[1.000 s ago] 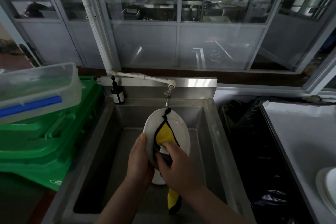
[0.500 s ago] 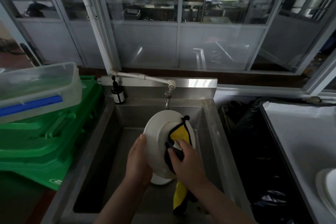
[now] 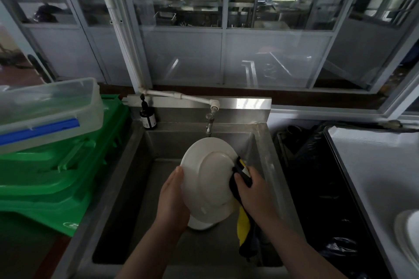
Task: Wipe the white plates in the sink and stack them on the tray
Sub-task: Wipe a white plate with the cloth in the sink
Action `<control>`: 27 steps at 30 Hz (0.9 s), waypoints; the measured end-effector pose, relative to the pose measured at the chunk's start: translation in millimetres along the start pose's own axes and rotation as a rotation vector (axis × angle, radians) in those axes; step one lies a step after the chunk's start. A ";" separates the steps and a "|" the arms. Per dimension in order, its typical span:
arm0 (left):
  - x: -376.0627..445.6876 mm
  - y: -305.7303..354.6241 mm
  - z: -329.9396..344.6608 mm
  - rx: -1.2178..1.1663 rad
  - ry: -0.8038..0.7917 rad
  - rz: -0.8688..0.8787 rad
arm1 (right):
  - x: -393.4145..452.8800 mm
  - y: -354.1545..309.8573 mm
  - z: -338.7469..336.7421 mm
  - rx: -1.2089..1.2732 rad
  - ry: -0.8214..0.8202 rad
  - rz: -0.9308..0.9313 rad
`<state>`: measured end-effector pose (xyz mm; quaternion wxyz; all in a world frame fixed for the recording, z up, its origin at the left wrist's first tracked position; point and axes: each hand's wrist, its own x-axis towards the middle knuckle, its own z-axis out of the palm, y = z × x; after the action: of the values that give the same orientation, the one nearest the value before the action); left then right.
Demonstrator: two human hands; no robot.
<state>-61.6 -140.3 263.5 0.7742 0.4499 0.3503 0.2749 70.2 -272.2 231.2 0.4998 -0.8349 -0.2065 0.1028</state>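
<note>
Over the steel sink (image 3: 127,179) I hold a white plate (image 3: 207,179) tilted up, its underside facing me. My left hand (image 3: 172,197) grips its left rim, thumb on the edge. My right hand (image 3: 254,190) holds a yellow and black cloth (image 3: 243,224) against the plate's right rim; the cloth's tail hangs down into the sink. Another white plate (image 3: 200,224) lies in the basin below, mostly hidden. A white plate (image 3: 408,235) sits on the grey tray (image 3: 371,165) at the right edge.
A tap (image 3: 209,123) hangs just behind the plate, and a dark bottle (image 3: 147,118) stands at the sink's back left corner. Green crates (image 3: 56,176) with a clear lidded box (image 3: 45,111) sit to the left. Black bags (image 3: 317,188) fill the gap on the right.
The plate has turned so more of its round underside faces me. My right hand with the cloth slid from the plate's middle across to its right rim.
</note>
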 end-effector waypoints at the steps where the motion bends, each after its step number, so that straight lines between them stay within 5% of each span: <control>1: 0.4 0.6 -0.3 0.000 0.002 -0.007 | 1.8 1.7 0.8 0.030 0.009 0.028; 6: 3.1 2.4 -4.6 -0.002 0.014 -0.012 | 14.3 7.9 -1.3 0.321 0.080 0.269; 12: 2.3 5.9 -2.6 -0.028 0.024 -0.036 | 21.0 20.0 -4.0 0.323 0.100 0.391; 27: 1.3 12.4 5.2 -0.045 -0.003 0.006 | -11.4 -16.9 -6.5 0.064 0.061 -0.065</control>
<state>-58.0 -136.5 276.0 0.7840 0.4336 0.3414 0.2842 58.4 -275.4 248.7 0.5356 -0.8139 -0.2148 0.0676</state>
